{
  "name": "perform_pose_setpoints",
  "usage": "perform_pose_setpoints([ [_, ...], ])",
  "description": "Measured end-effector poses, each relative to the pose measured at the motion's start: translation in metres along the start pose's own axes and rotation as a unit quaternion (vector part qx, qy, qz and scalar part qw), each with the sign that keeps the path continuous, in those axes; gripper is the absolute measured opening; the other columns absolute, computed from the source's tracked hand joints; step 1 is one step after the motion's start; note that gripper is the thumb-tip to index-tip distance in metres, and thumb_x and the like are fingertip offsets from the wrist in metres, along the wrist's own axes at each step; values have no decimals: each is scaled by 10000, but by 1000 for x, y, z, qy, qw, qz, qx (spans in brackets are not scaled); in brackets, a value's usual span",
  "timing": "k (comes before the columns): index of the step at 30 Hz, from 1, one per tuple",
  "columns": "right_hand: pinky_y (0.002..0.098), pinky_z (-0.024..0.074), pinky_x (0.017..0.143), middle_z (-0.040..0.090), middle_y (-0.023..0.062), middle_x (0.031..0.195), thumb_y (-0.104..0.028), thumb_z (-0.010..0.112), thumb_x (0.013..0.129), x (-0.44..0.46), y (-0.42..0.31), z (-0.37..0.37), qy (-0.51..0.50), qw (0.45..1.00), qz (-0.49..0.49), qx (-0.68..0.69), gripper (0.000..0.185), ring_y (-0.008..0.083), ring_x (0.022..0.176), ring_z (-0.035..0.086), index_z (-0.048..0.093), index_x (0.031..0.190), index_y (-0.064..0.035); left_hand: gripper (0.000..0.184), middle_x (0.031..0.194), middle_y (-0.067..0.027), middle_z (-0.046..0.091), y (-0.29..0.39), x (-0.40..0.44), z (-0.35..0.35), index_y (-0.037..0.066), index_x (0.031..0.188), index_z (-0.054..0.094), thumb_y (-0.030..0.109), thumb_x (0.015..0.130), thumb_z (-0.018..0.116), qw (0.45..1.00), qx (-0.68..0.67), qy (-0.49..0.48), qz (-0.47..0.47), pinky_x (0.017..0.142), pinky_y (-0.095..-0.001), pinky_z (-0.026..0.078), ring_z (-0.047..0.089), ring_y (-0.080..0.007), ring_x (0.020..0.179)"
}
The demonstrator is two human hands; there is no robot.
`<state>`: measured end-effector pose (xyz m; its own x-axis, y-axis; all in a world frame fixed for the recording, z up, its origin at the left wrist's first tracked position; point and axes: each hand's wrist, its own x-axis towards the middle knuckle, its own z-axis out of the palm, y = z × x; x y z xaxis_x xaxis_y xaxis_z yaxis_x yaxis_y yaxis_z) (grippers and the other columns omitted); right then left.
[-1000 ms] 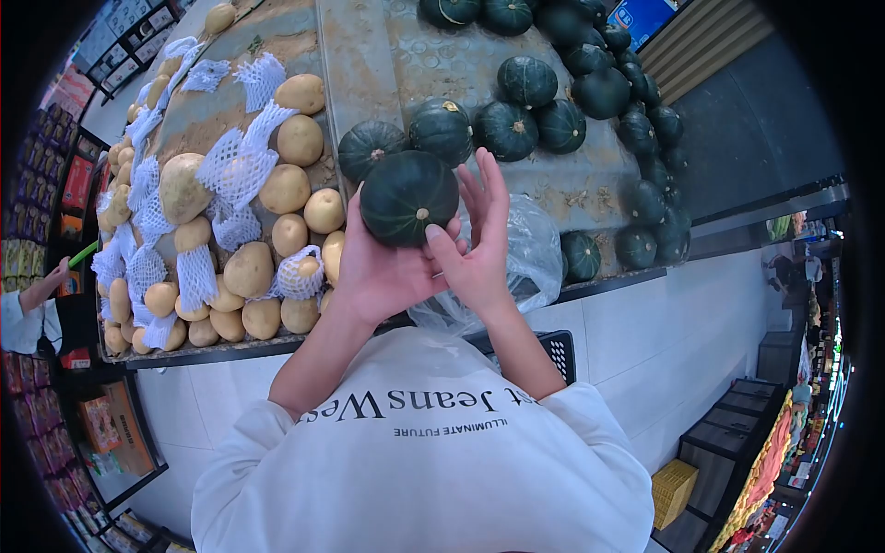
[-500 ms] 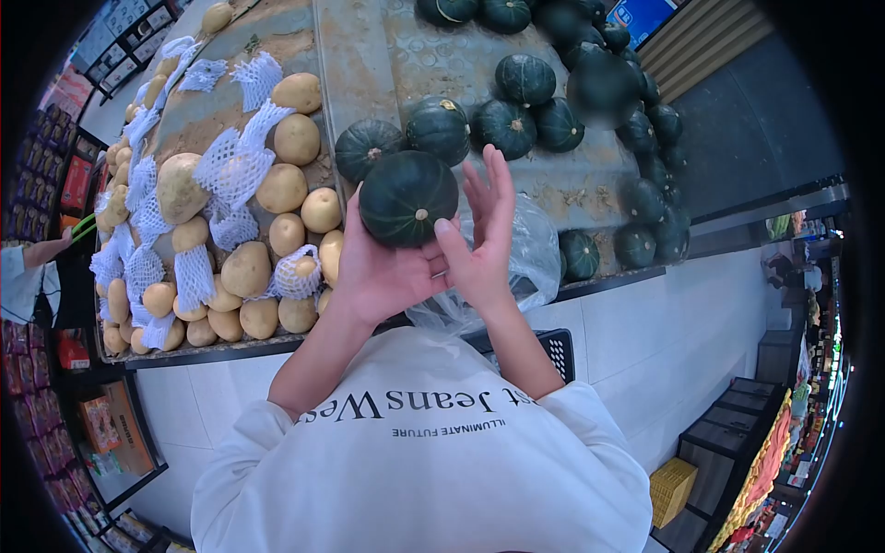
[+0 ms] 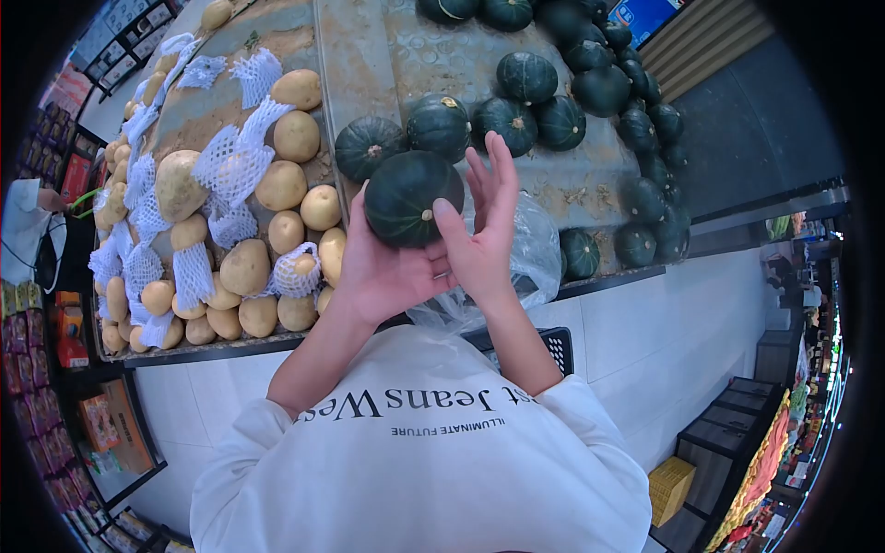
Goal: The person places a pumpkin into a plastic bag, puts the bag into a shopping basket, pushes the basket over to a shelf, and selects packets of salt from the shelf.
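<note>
A round dark green pumpkin (image 3: 406, 196) rests in my left hand (image 3: 380, 275), whose fingers curl beneath it. Beside it on the right, my right hand (image 3: 481, 235) has its fingers spread and raised, the thumb touching the pumpkin near its pale stem spot. Just beyond it, two more green pumpkins (image 3: 439, 127) lie on the display stand (image 3: 364, 55). A clear plastic bag (image 3: 533, 244) hangs behind my right wrist, its contents hard to make out.
Several potatoes (image 3: 280, 185), some in white foam nets (image 3: 230, 166), cover the stand's left side. More pumpkins (image 3: 604, 90) are piled at the right. A black basket (image 3: 558, 350) is near my right forearm. Another person's hand (image 3: 51, 200) shows at far left.
The pumpkin has shifted slightly right in my left hand, and my right thumb now overlaps its edge. At far left, the other person's hand has moved up.
</note>
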<state>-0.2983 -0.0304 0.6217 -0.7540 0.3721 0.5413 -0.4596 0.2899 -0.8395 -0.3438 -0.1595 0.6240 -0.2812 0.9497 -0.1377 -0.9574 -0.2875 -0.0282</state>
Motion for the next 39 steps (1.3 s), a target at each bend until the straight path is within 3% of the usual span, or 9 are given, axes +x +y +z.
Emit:
perform_pose_setpoints([
  [7, 439, 241, 1077, 196, 147, 1472, -97, 639, 784, 1, 0, 1, -3, 1000, -6, -7, 804, 322, 1325, 302, 154, 1422, -37, 821, 1195, -111, 540, 2, 1, -4, 135, 1271, 481, 762, 755, 362, 999, -25, -32, -14, 971, -415, 334, 484, -243, 1111],
  [11, 438, 245, 1076, 198, 152, 1470, -84, 652, 764, 2, 1, 3, -8, 1000, 0, -16, 827, 326, 1326, 297, 152, 1422, -39, 820, 1160, -112, 557, 1, 2, -1, 127, 1266, 487, 758, 756, 368, 1000, -21, -16, -9, 959, -409, 344, 499, -229, 1085],
  [14, 440, 275, 1067, 233, 202, 1455, -98, 689, 735, 1, 1, 3, 7, 1000, -8, -13, 866, 348, 1301, 331, 167, 1416, 19, 814, 1152, -111, 560, 1, 2, -3, 124, 1264, 490, 752, 758, 374, 1000, -12, -14, -5, 947, -402, 353, 507, -219, 1073],
  [28, 432, 290, 1062, 216, 215, 1454, -105, 725, 682, -3, -1, 1, -14, 998, -34, -50, 928, 347, 1304, 320, 167, 1411, 27, 720, 1127, -107, 577, -3, 0, 5, 135, 1184, 549, 711, 770, 425, 998, -17, 52, 31, 890, -405, 399, 535, -224, 1051],
  [31, 432, 287, 1065, 210, 222, 1453, -110, 730, 669, -2, -1, 0, -29, 996, -43, -68, 940, 350, 1311, 307, 167, 1408, 30, 706, 1132, -112, 574, -2, 1, 3, 140, 1180, 551, 704, 775, 426, 1000, -10, 10, 21, 902, -421, 401, 533, -229, 1062],
  [39, 432, 267, 1077, 191, 224, 1457, -105, 721, 659, -9, 4, -6, -38, 997, -44, -56, 956, 354, 1325, 284, 148, 1412, 35, 712, 1132, -81, 569, -5, 2, 9, 134, 1226, 523, 691, 801, 397, 999, -24, 20, 35, 946, -453, 381, 528, -243, 1056],
])
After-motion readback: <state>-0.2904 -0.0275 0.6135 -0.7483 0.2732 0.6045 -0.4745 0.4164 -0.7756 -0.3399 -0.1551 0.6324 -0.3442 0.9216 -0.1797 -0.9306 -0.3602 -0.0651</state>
